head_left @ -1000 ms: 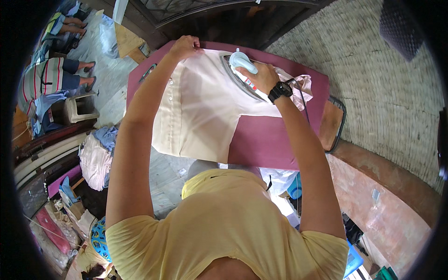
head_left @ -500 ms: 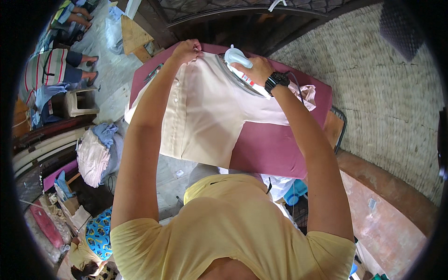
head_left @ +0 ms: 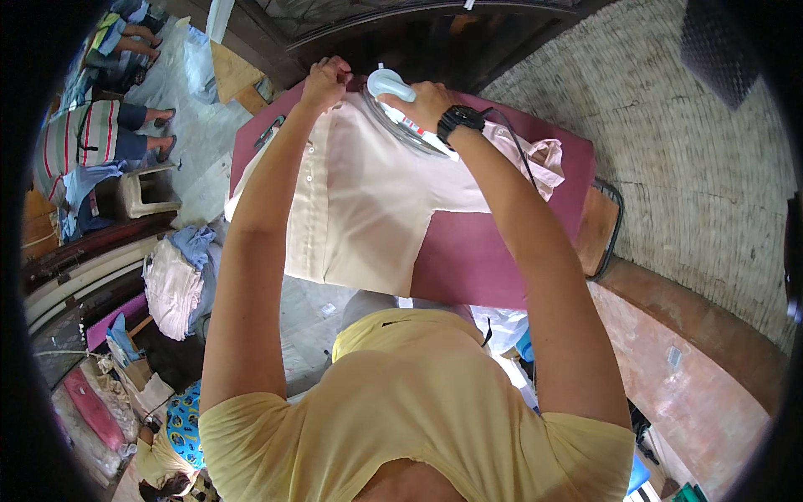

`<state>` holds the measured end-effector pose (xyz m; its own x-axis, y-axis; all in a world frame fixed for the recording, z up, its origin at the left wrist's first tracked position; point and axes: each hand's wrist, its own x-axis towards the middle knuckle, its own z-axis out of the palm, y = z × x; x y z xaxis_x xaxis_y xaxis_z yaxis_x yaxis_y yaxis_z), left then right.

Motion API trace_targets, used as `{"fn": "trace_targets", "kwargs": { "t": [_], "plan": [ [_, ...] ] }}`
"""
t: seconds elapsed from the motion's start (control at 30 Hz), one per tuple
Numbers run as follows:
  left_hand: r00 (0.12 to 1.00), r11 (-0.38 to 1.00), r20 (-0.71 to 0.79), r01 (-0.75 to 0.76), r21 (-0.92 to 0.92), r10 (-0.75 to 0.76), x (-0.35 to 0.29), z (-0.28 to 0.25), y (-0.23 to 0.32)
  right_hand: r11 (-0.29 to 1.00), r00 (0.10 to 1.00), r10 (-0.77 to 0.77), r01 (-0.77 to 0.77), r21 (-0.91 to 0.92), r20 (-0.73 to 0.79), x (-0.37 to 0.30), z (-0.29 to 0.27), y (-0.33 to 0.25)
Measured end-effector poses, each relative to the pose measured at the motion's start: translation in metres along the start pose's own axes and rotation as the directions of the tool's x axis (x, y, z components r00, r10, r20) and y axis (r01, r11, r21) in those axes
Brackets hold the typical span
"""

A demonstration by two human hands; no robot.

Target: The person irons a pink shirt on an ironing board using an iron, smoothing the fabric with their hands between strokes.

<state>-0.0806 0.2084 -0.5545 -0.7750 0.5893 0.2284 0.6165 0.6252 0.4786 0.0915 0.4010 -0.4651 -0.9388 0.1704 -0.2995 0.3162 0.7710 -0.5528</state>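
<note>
Iron (head_left: 390,84) had slid left over the pale shirt (head_left: 368,201), nearer the left hand (head_left: 324,82), freeing cloth on its right. Right hand (head_left: 425,104) gripped it, fingers wrapped. Left fingers curled at shirt's far edge; pinch couldn't be told. Shirt lay on maroon board (head_left: 485,259).

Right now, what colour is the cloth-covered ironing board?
The ironing board is dusky maroon, clearest in the head view.

Soft light casts faint shadows (corners black, edges bent).
</note>
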Motion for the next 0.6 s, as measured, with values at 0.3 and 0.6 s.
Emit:
{"fn": "trace_targets", "kwargs": {
  "t": [0.3,0.6],
  "plan": [
    [0.915,0.91,0.383,0.049,-0.412,0.125,0.008,0.037,0.053,0.941,0.924,0.286,-0.22,0.258,-0.254,-0.169,0.022,0.064],
    [0.905,0.962,0.412,0.013,-0.272,0.104,0.011,0.056,0.051,0.902,0.77,0.426,-0.32,0.29,-0.475,-0.147,0.033,0.079]
  ]
}}
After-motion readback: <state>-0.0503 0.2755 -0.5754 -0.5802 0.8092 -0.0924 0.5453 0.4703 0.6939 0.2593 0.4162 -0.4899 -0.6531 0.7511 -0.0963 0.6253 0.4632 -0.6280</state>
